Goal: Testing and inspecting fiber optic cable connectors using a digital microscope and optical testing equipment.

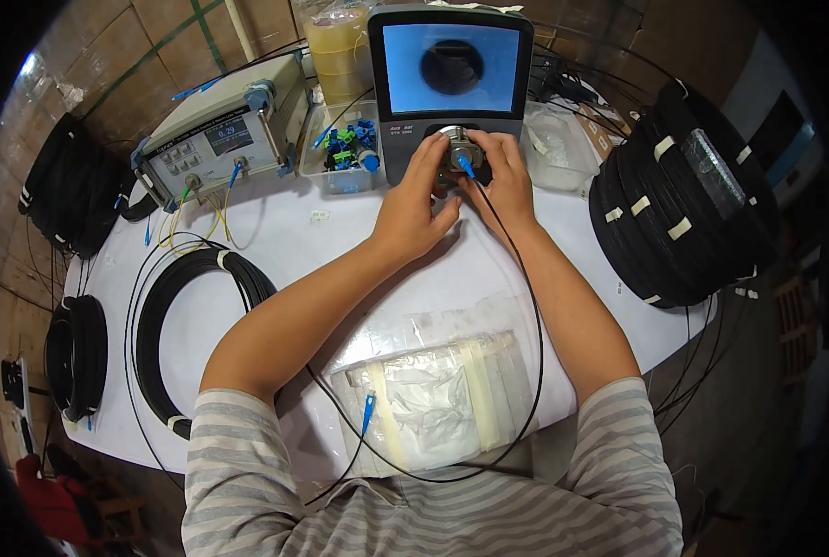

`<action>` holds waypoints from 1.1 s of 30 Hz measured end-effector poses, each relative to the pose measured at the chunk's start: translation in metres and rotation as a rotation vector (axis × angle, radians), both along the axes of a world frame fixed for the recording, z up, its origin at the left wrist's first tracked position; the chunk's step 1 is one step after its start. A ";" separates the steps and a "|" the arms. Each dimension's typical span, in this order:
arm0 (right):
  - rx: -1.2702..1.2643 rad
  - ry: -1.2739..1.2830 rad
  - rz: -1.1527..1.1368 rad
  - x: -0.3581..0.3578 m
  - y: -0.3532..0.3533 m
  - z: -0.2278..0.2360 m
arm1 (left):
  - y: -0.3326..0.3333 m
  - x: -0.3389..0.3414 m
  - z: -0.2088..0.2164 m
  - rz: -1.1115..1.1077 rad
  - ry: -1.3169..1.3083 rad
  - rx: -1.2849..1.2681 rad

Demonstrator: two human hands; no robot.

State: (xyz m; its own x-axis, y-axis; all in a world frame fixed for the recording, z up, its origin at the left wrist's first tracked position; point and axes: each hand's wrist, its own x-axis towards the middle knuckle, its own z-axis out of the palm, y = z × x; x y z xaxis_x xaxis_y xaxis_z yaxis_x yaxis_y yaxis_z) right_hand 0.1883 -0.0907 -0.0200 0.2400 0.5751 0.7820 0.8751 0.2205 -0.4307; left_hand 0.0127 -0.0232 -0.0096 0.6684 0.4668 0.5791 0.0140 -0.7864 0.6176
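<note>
Top centre of the frame, both hands pinch: left hand point(412, 206) on the round metal port point(458, 148), right hand point(505, 176) on the light, fragile blue fibre connector point(466, 167), best gripped by its plastic body.

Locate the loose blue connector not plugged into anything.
In the head view the loose blue connector lies at the table's near edge, left of centre, on the clear plastic bags, between the person's forearms and just ahead of the striped shirt.

Single head cam, steep downward fisheye, close over table point(275, 232), rim probably warped.
</note>
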 end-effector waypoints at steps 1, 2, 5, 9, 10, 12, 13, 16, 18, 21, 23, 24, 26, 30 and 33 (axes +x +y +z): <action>0.003 0.000 0.003 0.000 0.000 0.000 | 0.000 -0.001 0.000 0.006 0.006 -0.007; 0.006 -0.001 0.006 -0.001 0.000 0.000 | 0.000 -0.001 0.001 0.007 0.006 -0.007; -0.008 0.000 0.016 -0.001 0.001 0.001 | 0.000 -0.001 0.001 -0.001 -0.014 0.001; 0.015 -0.018 0.017 -0.005 0.001 0.001 | 0.000 0.000 0.000 -0.005 -0.035 0.007; 0.013 0.026 0.003 -0.006 0.003 0.001 | 0.000 0.001 -0.001 -0.006 -0.045 0.008; 0.010 0.069 -0.011 -0.008 0.004 0.001 | 0.000 0.002 -0.001 -0.007 -0.053 0.008; -0.005 0.048 -0.032 -0.009 0.004 0.002 | 0.001 0.002 -0.001 -0.007 -0.060 0.009; -0.023 0.030 -0.048 -0.010 0.003 0.004 | 0.000 0.001 -0.001 0.006 -0.048 0.014; -0.028 0.034 -0.043 -0.010 0.001 0.004 | 0.000 0.002 -0.001 0.005 -0.054 0.021; -0.020 0.026 -0.025 -0.009 0.000 0.004 | -0.001 0.001 0.000 0.010 -0.050 0.026; -0.008 0.037 0.001 -0.009 0.000 0.004 | -0.001 0.001 -0.001 0.016 -0.042 0.022; -0.007 0.036 0.001 -0.009 0.000 0.004 | -0.001 0.000 -0.001 0.013 -0.041 0.016; -0.016 0.043 0.006 -0.009 0.000 0.004 | -0.001 0.000 -0.001 0.010 -0.039 0.010; -0.005 0.036 0.026 -0.006 -0.001 0.003 | -0.004 0.000 0.001 0.013 -0.037 -0.005; -0.002 0.038 0.031 -0.005 0.000 0.002 | -0.005 0.000 0.003 0.025 -0.038 -0.019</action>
State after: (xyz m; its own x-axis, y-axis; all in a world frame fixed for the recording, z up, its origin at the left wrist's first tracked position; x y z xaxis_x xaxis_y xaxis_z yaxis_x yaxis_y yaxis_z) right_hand 0.1832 -0.0909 -0.0176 0.2520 0.5843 0.7714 0.8508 0.2461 -0.4643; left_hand 0.0123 -0.0281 -0.0070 0.6345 0.4938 0.5947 0.0098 -0.7744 0.6326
